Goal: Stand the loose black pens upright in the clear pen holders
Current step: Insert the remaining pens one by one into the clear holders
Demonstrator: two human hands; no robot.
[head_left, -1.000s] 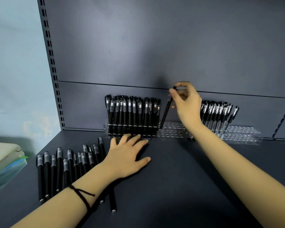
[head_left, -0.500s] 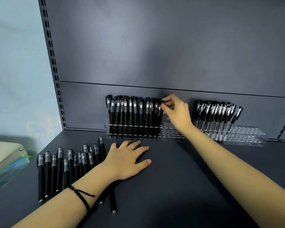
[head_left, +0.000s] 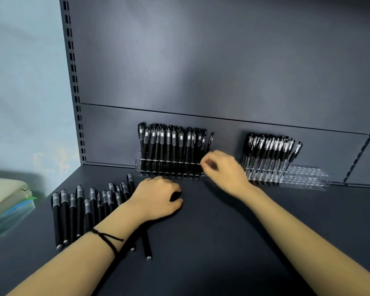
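At the far left edge a pale stack of folders (head_left: 6,193) sits out of play. Next to it the loose pens (head_left: 83,210) lie flat on the dark shelf (head_left: 222,242), packed side by side, a few running under my left wrist. There are plenty left, so I judge the job is roughly half done.

My left hand (head_left: 156,199) was spread flat a second ago. Now its fingers have curled in, knuckles up, just right of the pile. A dark patch shows under the thumb, but I cannot tell whether that grip has a pen or only shadow.

Behind it, the left pen holder (head_left: 169,167) carries a full upright row. The newest pen (head_left: 209,142), which my right hand was still lowering a second ago, now stands at the row's right end, leaning slightly right and free of my fingers.

My right hand (head_left: 222,167) has dropped away from the caps and is blurred with motion, just in front of the holder. Its grip looks loose and narrow, with nothing in it.

Further right, the right pen holder (head_left: 303,178) is part filled, with open holes at its right end. So that placement is finished, and I'd fetch the next pen from the pile.
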